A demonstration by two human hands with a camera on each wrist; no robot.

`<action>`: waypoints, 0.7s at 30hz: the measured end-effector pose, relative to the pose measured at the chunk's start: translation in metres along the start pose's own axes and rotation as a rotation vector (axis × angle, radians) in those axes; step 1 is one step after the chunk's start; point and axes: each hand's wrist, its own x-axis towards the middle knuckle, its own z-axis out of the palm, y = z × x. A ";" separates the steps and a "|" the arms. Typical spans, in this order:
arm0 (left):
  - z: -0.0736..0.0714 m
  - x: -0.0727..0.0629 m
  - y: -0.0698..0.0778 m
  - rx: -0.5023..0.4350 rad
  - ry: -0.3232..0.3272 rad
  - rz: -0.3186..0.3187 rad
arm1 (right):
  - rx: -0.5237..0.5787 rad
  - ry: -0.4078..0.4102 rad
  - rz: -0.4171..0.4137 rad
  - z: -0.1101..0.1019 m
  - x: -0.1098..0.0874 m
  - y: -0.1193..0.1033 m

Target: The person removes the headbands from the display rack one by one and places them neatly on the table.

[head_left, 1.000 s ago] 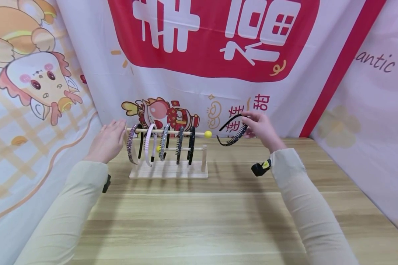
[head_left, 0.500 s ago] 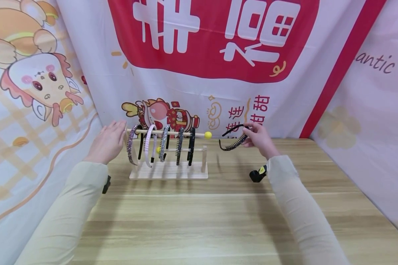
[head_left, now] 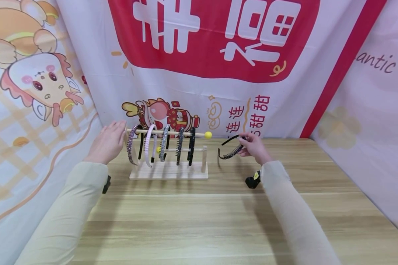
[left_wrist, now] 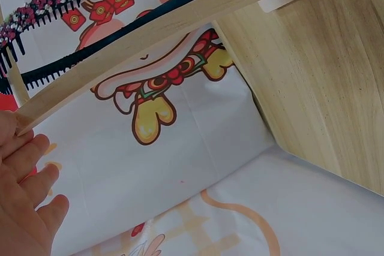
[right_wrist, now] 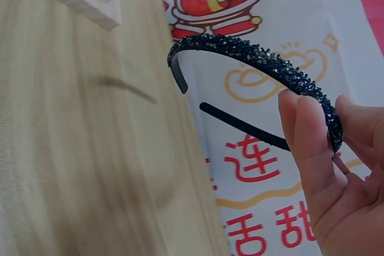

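My right hand (head_left: 253, 147) pinches a black headband (right_wrist: 240, 51) near one end of its arc, at the right of the wooden headband rack (head_left: 169, 173). Dark glittery beads cover its outer face, and comb teeth line the inside. Both tips of the band point left, low over the table. At the rack's left end my left hand (head_left: 107, 143) holds the top of the upright post (left_wrist: 162, 40) with its fingers; the thumb is hidden. Several headbands hang on the upper bar: a purple beaded one (head_left: 130, 147), a pale pink one (head_left: 147, 147), a silver one (head_left: 163, 143) and dark ones (head_left: 191, 147).
Yellow balls cap the rack's bars, one at the right end of the upper bar (head_left: 208, 135). A lower bar (head_left: 195, 149) runs behind the headbands. Printed cloth (head_left: 202, 88) walls the table (head_left: 199, 221) at the back and sides.
My right hand has lowered the black headband toward the table, drifting slightly left. My left hand has stayed at the post, and the headbands on the rack have not moved.
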 end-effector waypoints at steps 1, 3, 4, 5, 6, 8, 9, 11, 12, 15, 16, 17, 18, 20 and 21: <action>0.000 0.000 0.000 0.001 -0.001 0.000 | 0.004 0.000 0.005 0.001 0.001 0.003; 0.000 0.001 0.000 0.000 -0.004 -0.001 | 0.017 0.000 0.015 0.003 0.002 0.007; 0.000 0.001 0.000 0.000 -0.005 -0.001 | 0.018 0.000 0.017 0.004 0.002 0.009; 0.000 0.001 0.000 0.000 -0.004 -0.001 | 0.020 -0.001 0.019 0.005 0.003 0.012; 0.000 0.001 0.000 -0.001 -0.003 -0.001 | 0.019 -0.003 0.020 0.006 0.003 0.014; 0.001 0.001 0.000 -0.002 -0.001 -0.001 | 0.020 -0.006 0.027 0.008 0.004 0.018; 0.001 0.001 0.000 -0.002 0.000 -0.001 | 0.017 -0.005 0.030 0.009 0.004 0.020; 0.001 0.001 -0.001 -0.002 -0.001 -0.001 | 0.017 -0.004 0.035 0.011 0.004 0.023; 0.001 0.001 -0.001 -0.002 -0.002 -0.001 | 0.017 -0.005 0.037 0.012 0.004 0.024; 0.001 0.002 -0.001 -0.004 -0.003 0.000 | 0.002 -0.005 0.040 0.014 0.004 0.028; 0.001 0.002 -0.001 -0.005 -0.002 0.001 | -0.004 -0.007 0.038 0.015 0.004 0.029; 0.001 0.001 -0.001 -0.006 0.000 0.002 | -0.012 -0.008 0.037 0.015 0.004 0.030; 0.001 0.001 0.000 -0.006 0.002 0.004 | -0.027 -0.008 0.034 0.015 0.004 0.031; 0.000 0.001 0.000 -0.008 0.004 0.004 | -0.056 -0.011 0.029 0.016 0.004 0.033; 0.000 0.001 0.000 -0.009 0.005 0.004 | -0.071 -0.014 0.027 0.017 0.004 0.034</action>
